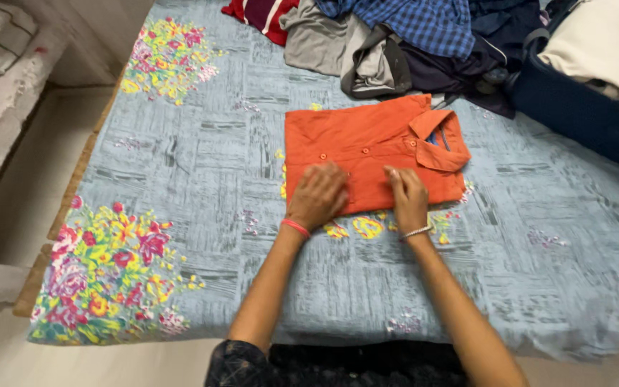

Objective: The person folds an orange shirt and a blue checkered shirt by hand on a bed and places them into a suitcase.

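An orange buttoned shirt (367,143) lies folded into a rectangle on the bed, collar toward the right. My left hand (318,195) rests flat on its near left part, fingers spread, a red band at the wrist. My right hand (408,195) presses on the near edge of the shirt further right, fingers together, a silver bracelet at the wrist. Neither hand grips the cloth.
The bed has a grey-blue sheet (202,186) with flower prints. A heap of unfolded clothes (395,43) lies at the far side, with a dark blue and cream item (596,86) at the far right. The floor (30,179) runs along the left.
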